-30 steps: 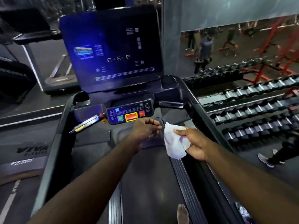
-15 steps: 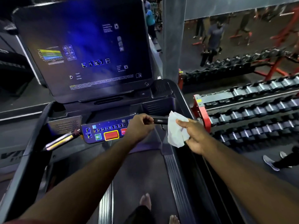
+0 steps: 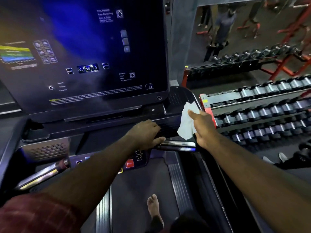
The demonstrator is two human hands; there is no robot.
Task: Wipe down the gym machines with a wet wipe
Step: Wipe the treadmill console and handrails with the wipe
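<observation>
I stand on a treadmill with a big dark screen point(image 3: 84, 56) and a black console point(image 3: 176, 96) below it. My right hand point(image 3: 204, 127) pinches a crumpled white wet wipe point(image 3: 186, 125) between thumb and fingers. The wipe hangs in front of the console's right corner, just above the short shiny right handlebar point(image 3: 178, 146). My left hand point(image 3: 145, 133) rests on the console ledge beside that bar's inner end, fingers bent loosely over the vent and thumb lying above the bar. It holds nothing that I can see.
A button panel with a red stop key point(image 3: 129, 163) sits under my left forearm. The left handlebar point(image 3: 42, 174) sticks out at lower left. My bare foot point(image 3: 154, 206) is on the belt point(image 3: 134, 190). Dumbbell racks point(image 3: 260, 115) line the right side.
I have stepped closer to the console, so the screen fills more of the view. Both hands moved forward and up; the wipe went from over the belt to the console's right corner.
</observation>
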